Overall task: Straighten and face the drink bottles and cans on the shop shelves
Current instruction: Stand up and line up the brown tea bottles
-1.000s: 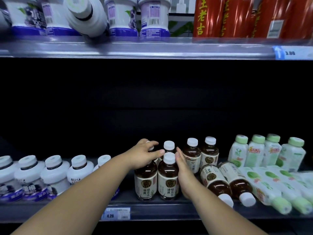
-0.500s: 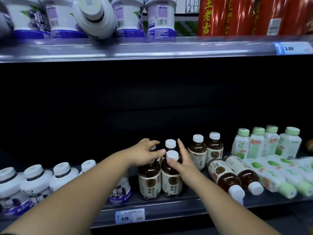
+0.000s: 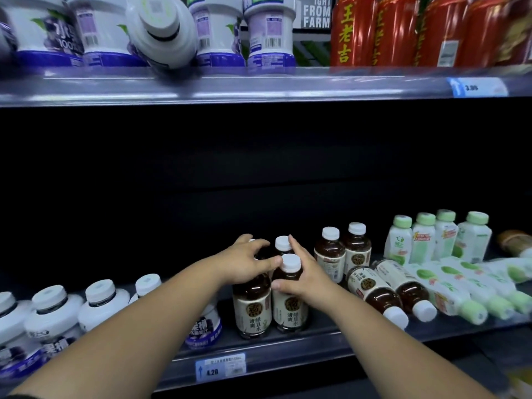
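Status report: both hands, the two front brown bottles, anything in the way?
Left hand grips front left bottle at the top. Right hand holds front right bottle; both upright, labels forward. Two fallen bottles lie just right.

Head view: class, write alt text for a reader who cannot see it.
On a lower shop shelf, the left hand grips the top of the left front bottle and the right hand holds the right front bottle by its neck, both brown and upright. Right of them, two brown bottles and several green-capped bottles lie toppled.
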`<state>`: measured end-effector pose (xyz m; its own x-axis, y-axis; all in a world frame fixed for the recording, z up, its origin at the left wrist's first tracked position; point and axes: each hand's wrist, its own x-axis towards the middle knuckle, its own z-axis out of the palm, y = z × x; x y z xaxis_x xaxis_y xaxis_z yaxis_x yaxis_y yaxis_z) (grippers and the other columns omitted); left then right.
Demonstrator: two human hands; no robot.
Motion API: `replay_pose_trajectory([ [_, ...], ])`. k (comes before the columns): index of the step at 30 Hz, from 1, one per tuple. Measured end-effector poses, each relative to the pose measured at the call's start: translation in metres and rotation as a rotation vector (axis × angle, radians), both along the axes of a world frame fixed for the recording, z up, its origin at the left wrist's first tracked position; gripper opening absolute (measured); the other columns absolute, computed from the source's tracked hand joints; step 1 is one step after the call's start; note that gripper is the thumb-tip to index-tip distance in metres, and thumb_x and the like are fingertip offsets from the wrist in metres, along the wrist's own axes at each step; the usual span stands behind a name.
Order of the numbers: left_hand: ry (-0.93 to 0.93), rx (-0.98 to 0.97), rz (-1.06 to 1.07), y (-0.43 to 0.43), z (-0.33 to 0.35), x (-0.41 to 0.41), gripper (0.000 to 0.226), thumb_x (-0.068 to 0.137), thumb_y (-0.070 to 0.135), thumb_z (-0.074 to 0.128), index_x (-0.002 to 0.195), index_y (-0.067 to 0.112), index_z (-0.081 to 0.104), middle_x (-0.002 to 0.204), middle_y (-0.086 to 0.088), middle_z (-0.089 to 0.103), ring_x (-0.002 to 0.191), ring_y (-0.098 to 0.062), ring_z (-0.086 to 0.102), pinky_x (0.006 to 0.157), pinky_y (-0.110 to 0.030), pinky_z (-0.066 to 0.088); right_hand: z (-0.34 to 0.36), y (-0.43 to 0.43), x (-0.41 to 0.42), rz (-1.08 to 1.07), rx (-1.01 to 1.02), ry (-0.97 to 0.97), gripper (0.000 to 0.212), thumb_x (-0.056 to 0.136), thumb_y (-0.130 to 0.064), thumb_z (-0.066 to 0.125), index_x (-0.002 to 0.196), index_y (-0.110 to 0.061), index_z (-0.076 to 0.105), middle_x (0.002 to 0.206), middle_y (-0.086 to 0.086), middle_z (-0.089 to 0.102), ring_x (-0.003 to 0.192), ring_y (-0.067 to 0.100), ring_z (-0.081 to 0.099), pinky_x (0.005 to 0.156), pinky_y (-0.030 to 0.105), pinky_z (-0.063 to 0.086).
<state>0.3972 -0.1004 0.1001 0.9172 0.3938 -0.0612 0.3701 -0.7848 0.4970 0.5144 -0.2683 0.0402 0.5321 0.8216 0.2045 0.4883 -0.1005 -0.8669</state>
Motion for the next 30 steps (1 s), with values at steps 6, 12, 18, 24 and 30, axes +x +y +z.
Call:
replay_pose_trajectory([
  [6,-0.191,0.142,-0.043,-0.033,0.023,0.011,0.093,0.071,0.087,0.047,0.149,0.038,0.035,0.162,0.0,0.019,0.148,-0.025,0.022,0.117,-0.047,0.03,0.015,-0.037,0.021,-0.016,0.011,-0.082,0.12,0.056,-0.073,0.081,0.154,-0.051,0.015,0.165,-0.015,0.011,0.149,0.003,0.013,0.121,0.035,0.019],
  [12,-0.318,0.226,-0.154,-0.086,0.039,0.054,0.072,0.084,0.053,0.07,0.146,0.028,0.043,0.149,0.003,0.042,0.137,-0.015,0.04,0.11,-0.03,0.035,0.041,-0.091,0.075,-0.184,-0.005,-0.227,0.095,0.065,-0.06,0.083,0.147,-0.04,0.04,0.148,-0.009,0.043,0.134,0.007,0.043,0.108,0.029,0.038],
  [18,-0.247,0.154,-0.035,-0.116,0.033,0.1,0.065,0.085,0.039,0.074,0.142,0.027,0.047,0.137,-0.001,0.051,0.12,-0.016,0.053,0.098,-0.031,0.045,0.056,-0.13,0.143,-0.192,-0.124,-0.304,0.067,0.081,-0.03,0.081,0.141,-0.028,0.05,0.133,-0.005,0.052,0.121,0.01,0.049,0.093,0.025,0.042],
  [24,-0.144,0.176,0.1,-0.119,0.026,0.142,0.057,0.086,0.032,0.073,0.139,0.027,0.052,0.133,0.0,0.055,0.116,-0.017,0.056,0.093,-0.029,0.046,0.063,-0.111,0.193,-0.131,-0.229,-0.354,0.065,0.088,-0.03,0.075,0.146,-0.028,0.046,0.143,0.004,0.051,0.127,0.021,0.052,0.094,0.029,0.045],
  [30,-0.074,0.244,0.226,-0.12,0.015,0.171,0.048,0.087,0.044,0.07,0.13,0.028,0.057,0.123,0.001,0.063,0.108,-0.02,0.061,0.088,-0.035,0.052,0.053,-0.084,0.201,-0.096,-0.267,-0.383,0.056,0.088,-0.039,0.073,0.138,-0.027,0.054,0.126,-0.001,0.063,0.11,0.018,0.061,0.092,0.032,0.05],
])
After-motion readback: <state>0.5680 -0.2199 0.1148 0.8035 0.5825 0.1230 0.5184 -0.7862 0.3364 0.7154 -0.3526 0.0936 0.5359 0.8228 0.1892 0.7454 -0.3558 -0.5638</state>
